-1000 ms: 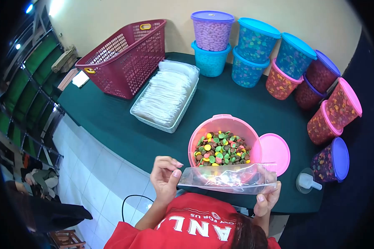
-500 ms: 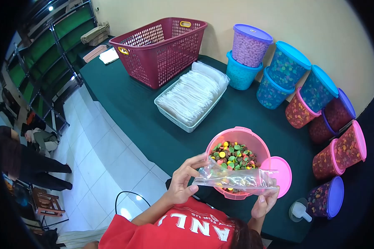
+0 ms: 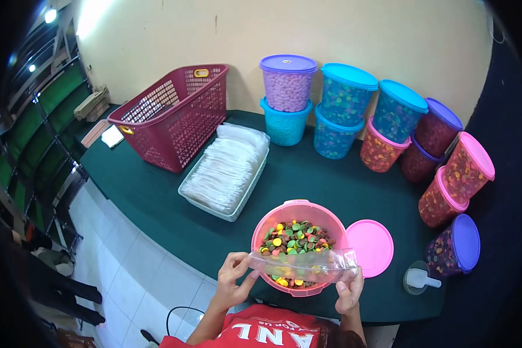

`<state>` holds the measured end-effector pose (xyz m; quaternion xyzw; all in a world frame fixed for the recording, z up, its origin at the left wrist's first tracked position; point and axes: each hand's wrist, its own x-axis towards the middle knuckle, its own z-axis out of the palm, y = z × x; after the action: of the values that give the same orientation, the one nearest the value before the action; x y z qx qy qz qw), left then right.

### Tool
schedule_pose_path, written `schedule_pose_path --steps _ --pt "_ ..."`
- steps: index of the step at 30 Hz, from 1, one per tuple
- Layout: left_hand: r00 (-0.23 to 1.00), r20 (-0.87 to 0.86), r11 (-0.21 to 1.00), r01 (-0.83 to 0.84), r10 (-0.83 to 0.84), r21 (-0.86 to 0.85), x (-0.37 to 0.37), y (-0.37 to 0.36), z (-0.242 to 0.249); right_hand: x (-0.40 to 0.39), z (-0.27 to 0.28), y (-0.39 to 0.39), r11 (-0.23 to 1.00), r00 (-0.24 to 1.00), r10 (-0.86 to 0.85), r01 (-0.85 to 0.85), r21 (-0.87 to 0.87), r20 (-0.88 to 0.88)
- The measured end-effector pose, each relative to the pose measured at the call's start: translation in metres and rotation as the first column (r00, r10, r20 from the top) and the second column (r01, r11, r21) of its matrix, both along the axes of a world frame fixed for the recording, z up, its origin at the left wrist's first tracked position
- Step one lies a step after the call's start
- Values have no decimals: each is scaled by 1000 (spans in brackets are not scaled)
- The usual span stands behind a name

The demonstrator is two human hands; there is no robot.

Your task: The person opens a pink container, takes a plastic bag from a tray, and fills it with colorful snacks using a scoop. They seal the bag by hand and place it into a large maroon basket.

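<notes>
A clear plastic bag [image 3: 304,265] is stretched flat between my two hands, above the pink tub [image 3: 325,210]. My left hand [image 3: 233,281] pinches the bag's left end between thumb and fingers. At the other end, my right hand [image 3: 349,292] grips it with the thumb on the near side. Through the bag, which looks flat with nothing in it, show button-shaped candies [image 3: 296,236] in green, brown, yellow and coral, lying in the tub. A round pink lid [image 3: 372,248] rests on the table against the tub's right side.
Left of the tub sits a pale tray [image 3: 233,216] packed with clear bags, beside a maroon basket [image 3: 182,136]. Lidded candy containers [image 3: 345,95] stand stacked along the back and right. A white scoop [image 3: 419,278] lies in a small bowl. Someone in dark trousers is at far left.
My view has tilted up and turned slightly right, so the table things appear lower and further left. The bag is still held in both hands, now more level over the tub.
</notes>
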<state>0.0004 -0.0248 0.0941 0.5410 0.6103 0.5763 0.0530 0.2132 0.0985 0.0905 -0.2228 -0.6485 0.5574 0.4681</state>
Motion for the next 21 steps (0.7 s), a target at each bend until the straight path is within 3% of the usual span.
schedule_pose_path --steps 2,5,11,14,16,17,18,20,21 --pt "999 30 999 -32 31 22 2 4 4 0 0 4 995 1000 13 -14 99 12" --pt "997 50 995 51 -56 90 -5 0 -3 -1 -7 7 990 999 -31 36 137 -38" --pt "989 118 996 93 -91 -15 -1 -8 -5 10 -17 13 991 997 54 -61 120 59" --pt "971 218 995 92 -100 46 -2 -10 2 3 -6 9 996 999 31 -28 88 -34" --pt "940 226 962 271 -257 -32 -17 -19 19 1 -11 11 986 998 49 -43 162 -37" --pt "913 316 954 292 -259 -61 -20 -23 28 1 -12 12 968 996 82 -71 239 -35" --pt "906 289 947 323 -308 -2 -29 -22 34 -1 -4 5 985 996 73 -64 157 -49" --pt "936 215 954 295 -280 -42 -43 -19 46 10 -21 7 960 993 71 -94 265 94" --pt "938 221 959 281 -268 -27 -44 -15 56 7 -5 2 952 995 84 -98 290 62"
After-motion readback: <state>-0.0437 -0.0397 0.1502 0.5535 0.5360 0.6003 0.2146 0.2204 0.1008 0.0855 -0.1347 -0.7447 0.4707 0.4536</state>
